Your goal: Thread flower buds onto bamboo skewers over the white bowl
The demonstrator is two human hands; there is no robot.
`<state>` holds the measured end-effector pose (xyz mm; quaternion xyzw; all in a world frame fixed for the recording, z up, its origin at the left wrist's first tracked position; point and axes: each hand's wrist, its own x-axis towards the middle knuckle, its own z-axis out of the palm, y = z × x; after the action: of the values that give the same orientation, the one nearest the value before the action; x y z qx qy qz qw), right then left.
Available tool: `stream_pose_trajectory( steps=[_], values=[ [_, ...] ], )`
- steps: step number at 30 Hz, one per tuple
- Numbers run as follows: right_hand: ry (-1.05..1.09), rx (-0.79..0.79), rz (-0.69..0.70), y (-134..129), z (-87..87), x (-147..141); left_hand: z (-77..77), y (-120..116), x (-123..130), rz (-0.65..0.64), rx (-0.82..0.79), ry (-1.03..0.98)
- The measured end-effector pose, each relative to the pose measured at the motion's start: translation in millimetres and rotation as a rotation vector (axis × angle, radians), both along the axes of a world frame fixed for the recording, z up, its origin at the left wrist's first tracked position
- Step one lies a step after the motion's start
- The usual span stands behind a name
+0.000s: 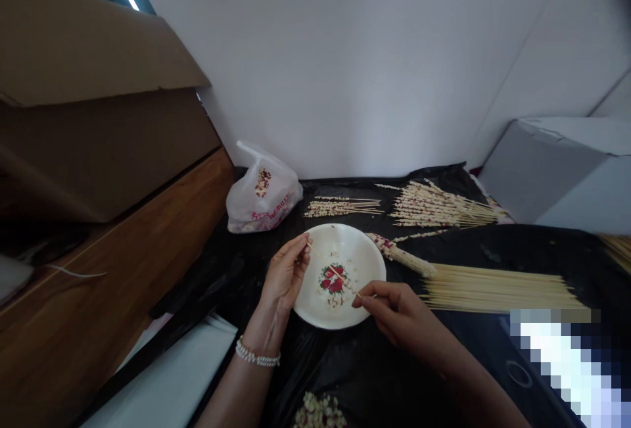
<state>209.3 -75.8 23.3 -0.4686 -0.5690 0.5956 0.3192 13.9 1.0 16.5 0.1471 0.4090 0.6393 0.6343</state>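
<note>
Above the left rim of a white enamel-like bowl [365, 250] with a red flower print, my left hand [287, 269] is closed in a pinch on the end of a thin bamboo skewer [336, 273]. Small cream pieces are threaded on the skewer's lower right part. My right hand [392, 308], over the bowl's right rim, pinches that same end between thumb and fingers; the exact contact is partly hidden. Loose small cream pieces and brownish bits lie in the bowl.
Behind the bowl are a knotted plastic bag [263, 201] and bundles of threaded skewers [340, 206], [428, 206]. Bare skewers [497, 286] and a corn-cob-like piece [409, 259] lie right. More cream-and-red pieces [320, 413] sit in front. Cardboard [98, 145] stands left, a white box [557, 165] right.
</note>
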Motion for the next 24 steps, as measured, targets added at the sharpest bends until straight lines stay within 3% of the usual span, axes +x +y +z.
stream_pose_trajectory(
  steps=[9, 24],
  values=[
    [0.029, 0.023, -0.009, -0.1, -3.3, -4.7, 0.9, 0.0, -0.9, -0.112, -0.147, -0.382],
    [0.052, 0.018, -0.02, -0.2, -4.9, -8.3, -3.2, 1.7, 2.5, -0.066, -0.117, -0.365]
  ],
)
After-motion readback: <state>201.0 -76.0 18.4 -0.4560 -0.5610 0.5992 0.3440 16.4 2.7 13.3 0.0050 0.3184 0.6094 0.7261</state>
